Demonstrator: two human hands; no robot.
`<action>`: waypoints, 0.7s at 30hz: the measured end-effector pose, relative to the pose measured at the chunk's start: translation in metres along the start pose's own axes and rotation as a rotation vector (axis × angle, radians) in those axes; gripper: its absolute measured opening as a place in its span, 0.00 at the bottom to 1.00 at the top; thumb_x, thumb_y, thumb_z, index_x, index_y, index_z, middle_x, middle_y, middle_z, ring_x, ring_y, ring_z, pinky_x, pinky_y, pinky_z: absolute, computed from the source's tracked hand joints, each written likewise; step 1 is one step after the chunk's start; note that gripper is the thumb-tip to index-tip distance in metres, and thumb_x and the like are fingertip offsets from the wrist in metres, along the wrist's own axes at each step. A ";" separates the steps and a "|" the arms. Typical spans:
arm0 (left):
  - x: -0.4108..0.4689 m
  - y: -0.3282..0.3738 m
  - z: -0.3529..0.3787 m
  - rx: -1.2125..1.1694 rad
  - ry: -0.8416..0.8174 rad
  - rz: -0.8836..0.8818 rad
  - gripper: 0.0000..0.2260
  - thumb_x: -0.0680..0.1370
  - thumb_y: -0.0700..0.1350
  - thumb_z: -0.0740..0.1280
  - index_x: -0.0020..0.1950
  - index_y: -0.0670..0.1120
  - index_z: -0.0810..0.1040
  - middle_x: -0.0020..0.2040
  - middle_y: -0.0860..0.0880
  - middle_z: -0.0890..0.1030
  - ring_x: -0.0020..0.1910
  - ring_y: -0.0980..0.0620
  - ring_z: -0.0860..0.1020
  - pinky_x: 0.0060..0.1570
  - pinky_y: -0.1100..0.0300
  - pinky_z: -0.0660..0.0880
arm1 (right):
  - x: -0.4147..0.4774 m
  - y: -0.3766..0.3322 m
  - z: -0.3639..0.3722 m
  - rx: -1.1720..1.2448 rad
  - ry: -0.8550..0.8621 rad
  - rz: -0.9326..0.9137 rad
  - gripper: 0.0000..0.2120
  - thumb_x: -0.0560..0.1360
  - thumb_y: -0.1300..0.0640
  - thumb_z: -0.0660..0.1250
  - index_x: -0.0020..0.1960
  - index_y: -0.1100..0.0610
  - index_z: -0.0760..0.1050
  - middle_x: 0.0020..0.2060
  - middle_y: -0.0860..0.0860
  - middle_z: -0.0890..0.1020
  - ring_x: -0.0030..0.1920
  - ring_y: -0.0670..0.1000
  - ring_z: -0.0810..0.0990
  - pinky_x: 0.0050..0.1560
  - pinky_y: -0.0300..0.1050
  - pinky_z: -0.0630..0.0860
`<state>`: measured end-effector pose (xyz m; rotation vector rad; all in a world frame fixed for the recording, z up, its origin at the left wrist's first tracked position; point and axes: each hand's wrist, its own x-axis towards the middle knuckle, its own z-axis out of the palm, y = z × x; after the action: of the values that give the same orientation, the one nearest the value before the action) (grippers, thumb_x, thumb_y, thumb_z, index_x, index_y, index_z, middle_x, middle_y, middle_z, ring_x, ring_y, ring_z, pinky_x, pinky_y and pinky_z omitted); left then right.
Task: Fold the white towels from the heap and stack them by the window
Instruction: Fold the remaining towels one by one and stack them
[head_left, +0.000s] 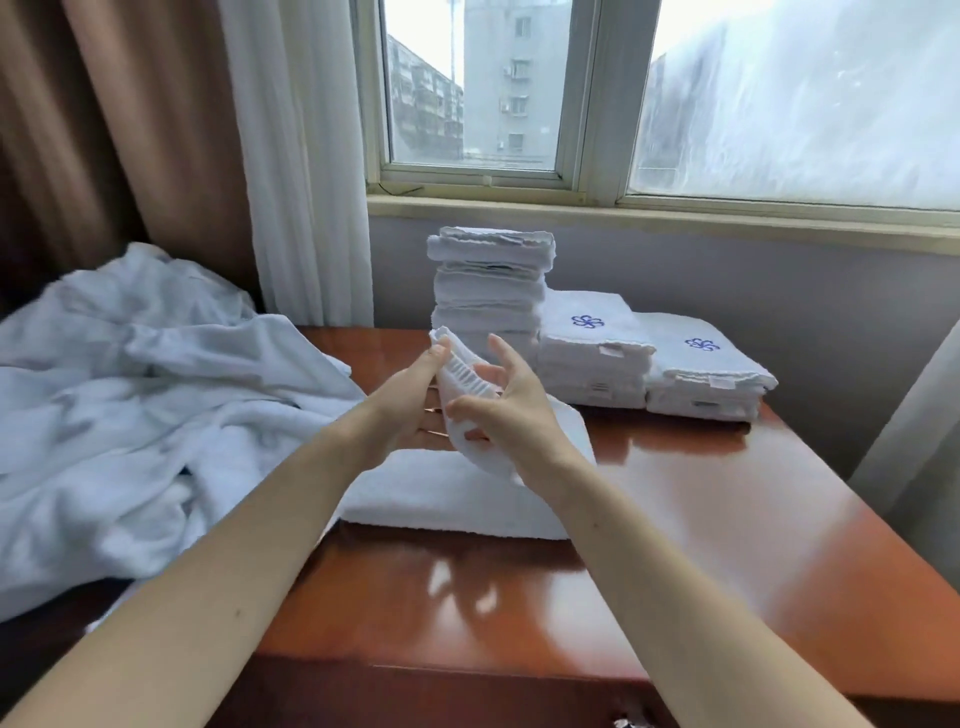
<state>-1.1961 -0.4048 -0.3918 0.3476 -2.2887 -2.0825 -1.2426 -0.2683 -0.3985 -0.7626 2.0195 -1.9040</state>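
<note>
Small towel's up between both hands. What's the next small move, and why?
Probably set the small towel on the lowest stack by the window: it looks folded, the left hand and right hand hold it above the table, and that stack has most room.

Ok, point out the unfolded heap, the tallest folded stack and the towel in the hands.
heap (130, 395): head view, middle of the crumpled pile
tallest stack (488, 291): head view, front face, midway up
held towel (461, 375): head view, ribbed part
</note>
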 end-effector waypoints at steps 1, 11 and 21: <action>-0.002 -0.005 -0.011 -0.008 0.008 -0.018 0.29 0.81 0.67 0.47 0.63 0.51 0.79 0.54 0.45 0.85 0.53 0.45 0.84 0.52 0.51 0.80 | 0.001 0.002 0.011 -0.019 -0.016 0.001 0.44 0.70 0.66 0.71 0.79 0.47 0.56 0.58 0.45 0.75 0.50 0.43 0.80 0.37 0.34 0.77; -0.003 -0.044 -0.059 0.369 0.334 -0.101 0.20 0.74 0.57 0.72 0.61 0.50 0.73 0.55 0.50 0.75 0.51 0.52 0.76 0.43 0.60 0.70 | 0.008 0.022 0.032 -0.146 -0.099 0.041 0.26 0.77 0.62 0.60 0.74 0.50 0.64 0.60 0.49 0.79 0.52 0.49 0.83 0.42 0.39 0.79; -0.003 -0.061 -0.067 0.529 0.412 0.016 0.21 0.79 0.38 0.62 0.71 0.46 0.69 0.41 0.50 0.74 0.40 0.52 0.73 0.40 0.60 0.68 | 0.005 0.049 -0.006 -1.051 -0.044 -0.024 0.17 0.80 0.52 0.56 0.67 0.54 0.72 0.61 0.51 0.78 0.65 0.54 0.70 0.72 0.51 0.57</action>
<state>-1.1728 -0.4747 -0.4446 0.6895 -2.5037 -1.2085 -1.2589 -0.2660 -0.4447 -0.9963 2.9256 -0.6780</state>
